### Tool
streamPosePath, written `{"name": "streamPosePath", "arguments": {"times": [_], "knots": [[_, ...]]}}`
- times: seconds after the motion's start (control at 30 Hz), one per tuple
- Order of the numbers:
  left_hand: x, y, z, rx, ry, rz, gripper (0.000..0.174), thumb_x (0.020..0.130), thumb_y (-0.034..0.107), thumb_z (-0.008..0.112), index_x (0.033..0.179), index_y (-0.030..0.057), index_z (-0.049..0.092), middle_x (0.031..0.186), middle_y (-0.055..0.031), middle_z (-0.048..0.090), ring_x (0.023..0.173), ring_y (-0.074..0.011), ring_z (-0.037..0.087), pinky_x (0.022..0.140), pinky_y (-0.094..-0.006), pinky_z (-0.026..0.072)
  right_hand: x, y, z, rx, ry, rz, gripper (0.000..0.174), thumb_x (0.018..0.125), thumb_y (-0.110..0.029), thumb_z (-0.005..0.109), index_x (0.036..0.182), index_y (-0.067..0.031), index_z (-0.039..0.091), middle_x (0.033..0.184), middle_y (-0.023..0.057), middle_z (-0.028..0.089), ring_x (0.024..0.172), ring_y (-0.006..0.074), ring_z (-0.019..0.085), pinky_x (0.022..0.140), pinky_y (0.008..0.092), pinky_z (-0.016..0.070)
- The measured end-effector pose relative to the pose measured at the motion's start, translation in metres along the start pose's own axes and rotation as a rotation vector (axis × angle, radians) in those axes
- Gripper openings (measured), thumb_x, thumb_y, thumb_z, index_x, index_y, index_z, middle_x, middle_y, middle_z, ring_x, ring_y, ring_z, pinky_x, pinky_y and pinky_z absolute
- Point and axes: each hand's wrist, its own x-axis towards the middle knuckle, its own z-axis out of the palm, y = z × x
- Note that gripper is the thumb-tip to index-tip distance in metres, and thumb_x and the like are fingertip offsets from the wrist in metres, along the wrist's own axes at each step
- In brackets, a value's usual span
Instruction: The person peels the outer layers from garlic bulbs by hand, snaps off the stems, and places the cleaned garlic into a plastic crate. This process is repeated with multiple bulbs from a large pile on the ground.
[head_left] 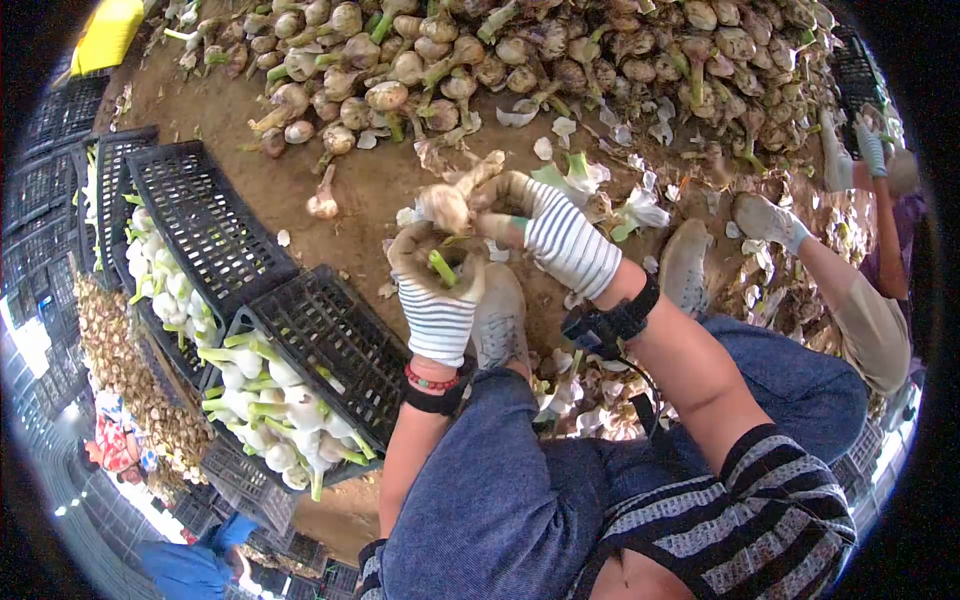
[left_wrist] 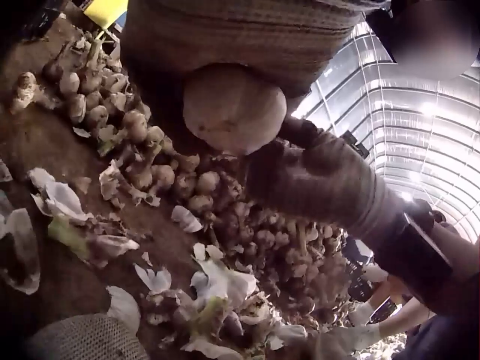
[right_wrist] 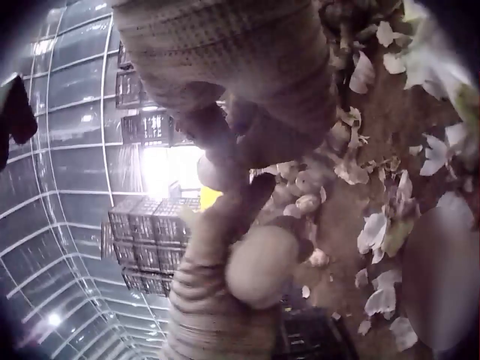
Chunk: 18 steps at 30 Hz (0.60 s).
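The left hand [head_left: 436, 305], in a striped, soiled glove, curls round a pale garlic bulb; its cut green stem [head_left: 441, 268] shows between thumb and fingers. The bulb's smooth white underside [left_wrist: 234, 109] shows in the left wrist view, and the bulb [right_wrist: 262, 265] also appears in the right wrist view. Just above, the right hand [head_left: 562, 232] pinches a brownish, unpeeled garlic bulb [head_left: 444, 206] with a thick stem slanting up and right. This bulb is close to the left fingertips; whether they touch it, I cannot tell.
A large heap of unpeeled garlic [head_left: 560, 60] lies ahead on the dirt floor. Black crates [head_left: 205, 225] stand at the left, one with white trimmed bulbs [head_left: 290, 410]. Peeled skins [head_left: 640, 212] litter the ground around the shoes. Another person's arm [head_left: 835, 255] is at the right.
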Motion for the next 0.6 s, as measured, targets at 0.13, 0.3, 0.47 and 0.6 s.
{"name": "streamPosePath", "arguments": {"times": [0.13, 0.3, 0.47, 0.6], "knots": [[-0.003, 0.005, -0.009, -0.102, -0.061, -0.103, 0.040, 0.084, 0.008, 0.070, 0.115, 0.0086, 0.046, 0.106, -0.0051, 0.052, 0.094, -0.0152, 0.052, 0.084, -0.0303, 0.0468, -0.006, -0.003, 0.013, -0.043, 0.006, -0.110, 0.032, 0.084, -0.015, 0.071, 0.111, -0.0010, 0.059, 0.101, 0.0080, 0.066, 0.093, 0.0133, 0.059, 0.086, 0.0293, 0.0487], [0.010, -0.027, -0.011, -0.325, 0.173, -0.590, 0.017, 0.091, 0.009, 0.064, 0.106, 0.0073, 0.058, 0.099, -0.0037, 0.061, 0.091, -0.0141, 0.057, 0.083, -0.0288, 0.0491, 0.002, 0.027, -0.011, -0.221, 0.068, 0.036, 0.034, 0.091, -0.016, 0.064, 0.121, -0.0020, 0.055, 0.108, 0.0046, 0.062, 0.092, 0.0097, 0.057, 0.078, 0.0251, 0.0502], [0.062, -0.106, -0.012, 0.038, 0.163, -0.168, 0.048, 0.083, -0.004, 0.064, 0.127, 0.0103, 0.055, 0.123, -0.0115, 0.057, 0.112, -0.0208, 0.057, 0.088, -0.0313, 0.0503, -0.011, 0.032, -0.015, -0.310, 0.199, 0.118, 0.028, 0.090, -0.016, 0.063, 0.115, -0.0034, 0.061, 0.094, 0.0100, 0.068, 0.087, 0.0158, 0.061, 0.079, 0.0306, 0.0508], [0.113, -0.089, -0.001, 0.778, -0.165, -0.201, 0.050, 0.081, 0.011, 0.067, 0.129, 0.0132, 0.054, 0.128, -0.0221, 0.053, 0.107, -0.0353, 0.061, 0.089, -0.0395, 0.0517, -0.023, 0.029, -0.005, -0.300, 0.183, 0.127, 0.026, 0.090, -0.013, 0.062, 0.113, -0.0012, 0.062, 0.098, 0.0107, 0.068, 0.090, 0.0166, 0.062, 0.082, 0.0306, 0.0504]]}}
